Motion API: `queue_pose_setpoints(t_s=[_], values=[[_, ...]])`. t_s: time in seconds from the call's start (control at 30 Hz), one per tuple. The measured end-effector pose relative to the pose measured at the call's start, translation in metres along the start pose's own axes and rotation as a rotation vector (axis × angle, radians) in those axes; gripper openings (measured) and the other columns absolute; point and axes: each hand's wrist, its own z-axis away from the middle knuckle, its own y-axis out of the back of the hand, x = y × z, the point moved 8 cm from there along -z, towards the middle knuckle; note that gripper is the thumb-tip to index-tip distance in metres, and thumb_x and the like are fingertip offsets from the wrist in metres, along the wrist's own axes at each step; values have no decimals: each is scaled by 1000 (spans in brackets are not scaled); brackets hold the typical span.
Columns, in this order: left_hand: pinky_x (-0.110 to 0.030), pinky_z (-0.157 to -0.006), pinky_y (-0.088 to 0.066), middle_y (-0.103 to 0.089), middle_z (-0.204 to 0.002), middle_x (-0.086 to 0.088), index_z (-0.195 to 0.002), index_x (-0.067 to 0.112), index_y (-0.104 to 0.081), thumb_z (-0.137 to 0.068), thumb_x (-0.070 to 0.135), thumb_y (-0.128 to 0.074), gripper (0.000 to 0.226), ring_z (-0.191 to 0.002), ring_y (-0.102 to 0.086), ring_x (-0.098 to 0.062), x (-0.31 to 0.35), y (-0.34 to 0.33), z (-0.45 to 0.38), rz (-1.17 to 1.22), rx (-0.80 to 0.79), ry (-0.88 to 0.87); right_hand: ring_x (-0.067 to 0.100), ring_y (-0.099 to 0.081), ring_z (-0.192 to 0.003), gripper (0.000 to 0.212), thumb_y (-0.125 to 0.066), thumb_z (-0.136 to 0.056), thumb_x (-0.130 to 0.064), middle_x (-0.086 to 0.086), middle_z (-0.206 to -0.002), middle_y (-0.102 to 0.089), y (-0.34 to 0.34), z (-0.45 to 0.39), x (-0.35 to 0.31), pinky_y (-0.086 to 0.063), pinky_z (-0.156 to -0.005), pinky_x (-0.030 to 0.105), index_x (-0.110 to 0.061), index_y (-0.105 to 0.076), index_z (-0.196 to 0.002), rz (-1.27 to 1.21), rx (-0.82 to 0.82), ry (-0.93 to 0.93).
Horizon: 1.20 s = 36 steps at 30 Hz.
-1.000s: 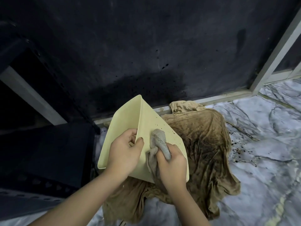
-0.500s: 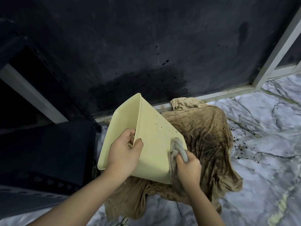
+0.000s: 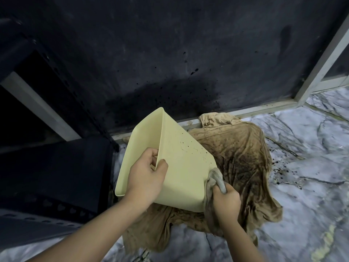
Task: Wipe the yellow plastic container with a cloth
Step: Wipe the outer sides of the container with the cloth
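A pale yellow plastic container [image 3: 181, 167] is tilted on its side above the floor, its opening facing left and dark specks dotting its upper outer wall. My left hand [image 3: 145, 176] grips its near rim, thumb outside and fingers inside. My right hand [image 3: 225, 201] is closed on a small grey cloth [image 3: 217, 176], pressed against the container's lower right corner.
A large stained brown cloth [image 3: 241, 161] lies spread on the marble floor [image 3: 311, 167] beneath the container. Black splatter marks dot the floor to the right. A dark wall [image 3: 170, 53] rises behind, and a black perforated crate [image 3: 52, 178] sits at the left.
My right hand has slid the grey cloth from the middle of the container's outer wall rightward and down to its lower right corner. The left hand kept its grip.
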Motion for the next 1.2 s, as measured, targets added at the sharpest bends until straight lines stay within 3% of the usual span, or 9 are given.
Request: queue_pose_setpoints(t_s=[0.17,0.27,0.37,0.43,0.6,0.83,0.93,1.03,1.2], values=[[-35,-64,-44,-68,-88,-5,-89,21,-60,-87,17,-51,9,-63,-55,-19,-2,5,1,40,50,22,24,-56,-70,16,-54,-86,-24,9,-81,-64,-21,38,-60,-41,-59,33,-18,-60,-72,41,-62,221],[-35,-64,-44,-68,-87,-7,-89,17,-60,-86,14,-52,9,-64,-55,-20,-2,6,3,53,63,24,20,-57,-75,12,-57,-86,-22,-1,-83,-61,-33,58,-97,-40,-63,30,-18,-68,-86,51,-129,397],[-37,-64,-46,-69,-86,-9,-88,17,-60,-85,12,-53,9,-63,-55,-22,-1,7,5,49,61,15,16,-54,-74,23,-53,-83,-29,-7,-81,-55,-40,72,-114,-36,-61,25,-19,-69,-97,88,-169,509],[-39,-67,-48,-69,-86,-8,-89,18,-60,-85,12,-53,9,-68,-60,-25,-1,8,5,45,61,17,17,-56,-75,32,-48,-77,-33,-6,-82,-58,-41,71,-113,-37,-64,26,-19,-69,-96,72,-180,502],[-45,-73,-50,-70,-90,-6,-91,16,-60,-86,12,-52,10,-79,-64,-31,-2,8,6,53,56,34,18,-55,-73,12,-56,-85,-25,1,-81,-64,-41,51,-96,-41,-65,30,-27,-60,-74,31,-202,404],[-16,-58,-41,-64,-89,6,-102,18,-55,-91,12,-44,16,-70,-55,-8,-6,7,7,29,17,70,21,-51,-66,25,-55,-85,-24,5,-75,-60,-22,20,-53,-35,-56,32,-29,-51,-61,65,-136,234],[-19,-68,-42,-62,-92,13,-118,25,-52,-91,10,-39,33,-80,-55,-4,-1,2,4,-13,-52,83,21,-53,-68,18,-55,-86,-23,7,-79,-62,-14,12,-41,-36,-55,32,-24,-61,-69,65,-129,194],[-22,-69,-42,-62,-100,8,-128,24,-49,-90,5,-35,45,-86,-55,-10,0,6,-6,-27,-59,123,24,-59,-76,14,-55,-86,-24,8,-85,-66,-11,6,-23,-41,-60,33,-17,-67,-83,85,-121,160],[-32,-73,-48,-66,-98,2,-124,29,-52,-94,18,-38,35,-89,-63,-20,-5,13,-16,-21,-44,180,28,-59,-78,16,-55,-85,-24,10,-88,-66,-10,6,-6,-43,-64,36,-14,-68,-90,125,-82,132]])
